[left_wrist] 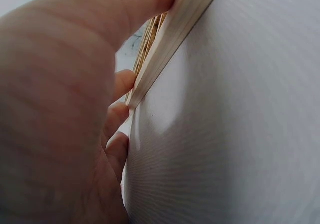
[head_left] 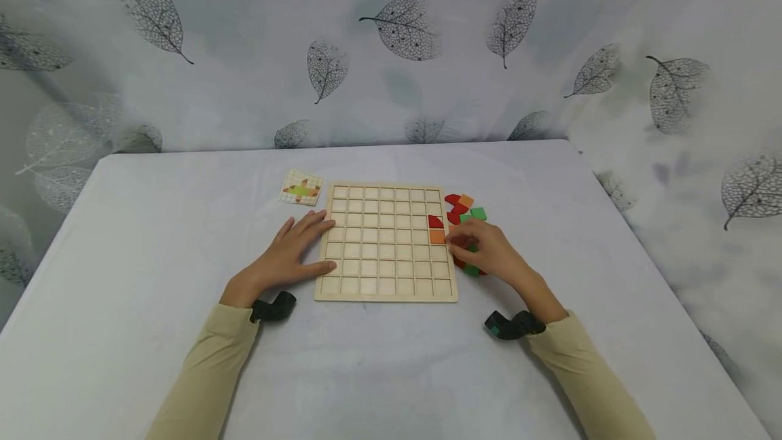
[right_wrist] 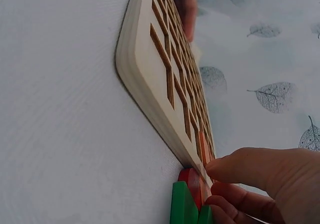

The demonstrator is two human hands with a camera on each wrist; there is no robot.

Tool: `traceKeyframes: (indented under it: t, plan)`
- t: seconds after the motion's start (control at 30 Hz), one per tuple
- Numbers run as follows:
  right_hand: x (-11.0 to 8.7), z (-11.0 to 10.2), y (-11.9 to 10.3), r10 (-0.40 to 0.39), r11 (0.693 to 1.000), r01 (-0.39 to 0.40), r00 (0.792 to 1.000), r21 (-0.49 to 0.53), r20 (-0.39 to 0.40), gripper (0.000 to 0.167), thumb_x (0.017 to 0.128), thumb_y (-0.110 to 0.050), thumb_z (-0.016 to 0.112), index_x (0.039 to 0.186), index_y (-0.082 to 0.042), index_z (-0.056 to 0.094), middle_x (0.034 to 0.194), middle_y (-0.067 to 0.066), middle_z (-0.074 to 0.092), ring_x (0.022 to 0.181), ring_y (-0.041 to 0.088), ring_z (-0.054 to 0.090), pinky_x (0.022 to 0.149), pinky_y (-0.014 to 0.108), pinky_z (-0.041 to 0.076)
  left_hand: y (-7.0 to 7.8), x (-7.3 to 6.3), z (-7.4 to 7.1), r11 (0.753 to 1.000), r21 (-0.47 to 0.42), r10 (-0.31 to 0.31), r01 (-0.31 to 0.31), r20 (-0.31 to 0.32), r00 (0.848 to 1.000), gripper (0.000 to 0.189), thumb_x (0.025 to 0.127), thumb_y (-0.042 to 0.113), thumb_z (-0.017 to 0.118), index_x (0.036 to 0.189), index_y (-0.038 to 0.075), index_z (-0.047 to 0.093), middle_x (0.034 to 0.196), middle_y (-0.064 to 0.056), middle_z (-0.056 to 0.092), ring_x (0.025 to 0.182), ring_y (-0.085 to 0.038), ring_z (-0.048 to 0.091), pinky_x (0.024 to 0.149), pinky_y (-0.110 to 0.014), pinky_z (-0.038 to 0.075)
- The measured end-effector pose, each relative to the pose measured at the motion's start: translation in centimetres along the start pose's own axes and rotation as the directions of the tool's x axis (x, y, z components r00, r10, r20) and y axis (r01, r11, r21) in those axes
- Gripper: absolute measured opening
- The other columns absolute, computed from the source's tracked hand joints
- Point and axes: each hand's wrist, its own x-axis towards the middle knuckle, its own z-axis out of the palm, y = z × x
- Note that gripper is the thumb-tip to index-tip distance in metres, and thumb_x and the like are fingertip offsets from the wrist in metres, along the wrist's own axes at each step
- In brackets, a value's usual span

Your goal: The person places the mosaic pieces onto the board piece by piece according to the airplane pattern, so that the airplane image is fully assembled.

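A pale wooden grid board lies on the table. My left hand rests along its left edge with fingers spread; in the left wrist view the thumb touches the board's side. Two pieces sit in cells near the right edge: a red piece with a curved side and an orange square. My right hand is bent over the right edge, thumb and fingertips close together beside the orange square. Whether a piece is pinched there cannot be told. Red, orange and green pieces lie partly hidden under this hand.
A small picture card with a green and orange figure on a grid lies beyond the board's upper left corner. A white cloth covers the table. Behind it hangs a leaf-patterned backdrop. Each wrist wears a black camera.
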Motion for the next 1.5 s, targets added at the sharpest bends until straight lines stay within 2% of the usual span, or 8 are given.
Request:
traceKeyframes:
  t: [0.2, 0.6, 0.77, 1.0, 1.5]
  plan:
    - [-0.7, -0.1, 0.2, -0.008, 0.999, 0.009, 1.0, -0.031, 0.013, 0.013, 0.086, -0.002, 0.072, 0.099, -0.003, 0.072, 0.098, 0.009, 0.065, 0.086, 0.022, 0.059, 0.078, 0.04, 0.057, -0.1, 0.0, 0.0, 1.0, -0.005, 0.004, -0.004, -0.001, 1.0, 0.076, 0.089, 0.04, 0.069, 0.151, 0.011, 0.036, 0.161, -0.013, 0.022, 0.15, -0.033, 0.009, 0.12, -0.052, -0.002]
    - [-1.6, -0.1, 0.5, -0.011, 0.999, 0.011, 1.0, -0.036, 0.017, 0.013, 0.082, -0.006, 0.078, 0.094, -0.004, 0.072, 0.087, 0.002, 0.062, 0.076, 0.015, 0.055, 0.067, 0.024, 0.051, 0.0, 0.0, -0.1, 1.0, 0.001, 0.004, -0.004, -0.005, 1.0, 0.078, 0.088, 0.042, 0.07, 0.151, 0.011, 0.036, 0.161, -0.013, 0.022, 0.15, -0.032, 0.01, 0.12, -0.051, -0.002]
    - [-1.8, -0.3, 0.5, -0.026, 0.999, 0.027, 0.999, -0.038, 0.037, 0.017, 0.081, -0.005, 0.079, 0.096, -0.002, 0.071, 0.086, 0.003, 0.063, 0.075, 0.016, 0.056, 0.066, 0.025, 0.05, -0.1, 0.1, -0.1, 1.0, 0.0, 0.009, -0.009, -0.01, 1.0, 0.077, 0.088, 0.043, 0.069, 0.15, 0.011, 0.037, 0.16, -0.014, 0.023, 0.15, -0.033, 0.01, 0.12, -0.052, -0.002]
    - [-1.8, -0.7, 0.2, 0.011, 0.998, -0.004, 0.995, -0.069, 0.098, 0.023, 0.08, -0.005, 0.079, 0.101, -0.001, 0.071, 0.088, 0.004, 0.063, 0.077, 0.016, 0.055, 0.068, 0.027, 0.05, -0.1, 0.0, 0.0, 1.0, 0.007, 0.002, -0.002, -0.006, 1.0, 0.078, 0.088, 0.042, 0.069, 0.151, 0.012, 0.036, 0.161, -0.012, 0.022, 0.15, -0.032, 0.009, 0.12, -0.051, -0.002]
    - [-1.9, -1.0, -0.1, 0.013, 0.995, -0.002, 0.994, -0.1, 0.11, 0.026, 0.079, -0.001, 0.078, 0.104, 0.001, 0.07, 0.085, 0.004, 0.061, 0.077, 0.018, 0.051, 0.065, 0.027, 0.048, -0.3, 0.1, 0.0, 1.0, 0.005, -0.008, 0.008, 0.001, 1.0, 0.078, 0.088, 0.042, 0.069, 0.151, 0.012, 0.036, 0.161, -0.011, 0.021, 0.15, -0.03, 0.008, 0.12, -0.05, -0.003]
